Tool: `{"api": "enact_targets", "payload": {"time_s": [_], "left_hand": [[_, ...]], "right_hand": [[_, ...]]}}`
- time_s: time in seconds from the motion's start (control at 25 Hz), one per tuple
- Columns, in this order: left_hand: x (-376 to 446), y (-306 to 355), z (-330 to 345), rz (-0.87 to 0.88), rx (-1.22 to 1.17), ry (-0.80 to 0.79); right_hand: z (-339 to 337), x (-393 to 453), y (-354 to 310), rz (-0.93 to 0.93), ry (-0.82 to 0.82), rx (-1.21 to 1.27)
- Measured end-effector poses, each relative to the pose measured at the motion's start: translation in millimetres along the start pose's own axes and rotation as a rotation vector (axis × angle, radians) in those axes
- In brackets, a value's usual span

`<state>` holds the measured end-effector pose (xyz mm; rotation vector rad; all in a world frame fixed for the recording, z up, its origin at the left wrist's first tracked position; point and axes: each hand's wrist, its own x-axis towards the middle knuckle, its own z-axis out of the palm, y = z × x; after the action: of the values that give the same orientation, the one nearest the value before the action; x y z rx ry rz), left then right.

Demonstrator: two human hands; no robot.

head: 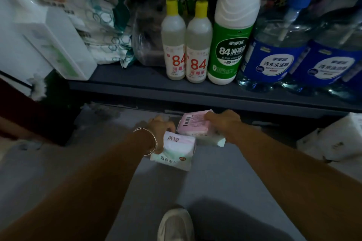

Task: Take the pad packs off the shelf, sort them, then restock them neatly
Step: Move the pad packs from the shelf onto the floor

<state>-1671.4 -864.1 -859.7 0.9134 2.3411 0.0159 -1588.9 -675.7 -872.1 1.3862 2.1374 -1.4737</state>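
Both arms reaching down to the grey floor (215, 182), below the dark shelf (137, 86). Left hand (159, 135), bangle on wrist, gripping white pad pack (176, 152). Right hand (222, 121) curled over pink pad pack (193, 125), stacked on another white pack (217, 141). Packs touching. 84 disinfectant bottles (186, 45) upright on shelf.

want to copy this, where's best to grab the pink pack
Across its short width from above, fingers over the far edge, thumb on the near one, as the right hand does: the pink pack lies flat, barcode face up.
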Motion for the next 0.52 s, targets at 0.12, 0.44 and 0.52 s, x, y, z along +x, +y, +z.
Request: {"api": "enact_targets", "payload": {"time_s": [0.12, 0.44, 0.52], "left_hand": [[0, 3, 14, 0.008, -0.124, 0.077], [13, 15, 27, -0.083, -0.139, 0.040], [12, 20, 15, -0.064, -0.120, 0.051]], "right_hand": [[7, 4, 2, 0.013, -0.107, 0.078], [2, 12, 20, 0.053, -0.182, -0.010], [-8, 11, 15, -0.008, -0.164, -0.088]]}}
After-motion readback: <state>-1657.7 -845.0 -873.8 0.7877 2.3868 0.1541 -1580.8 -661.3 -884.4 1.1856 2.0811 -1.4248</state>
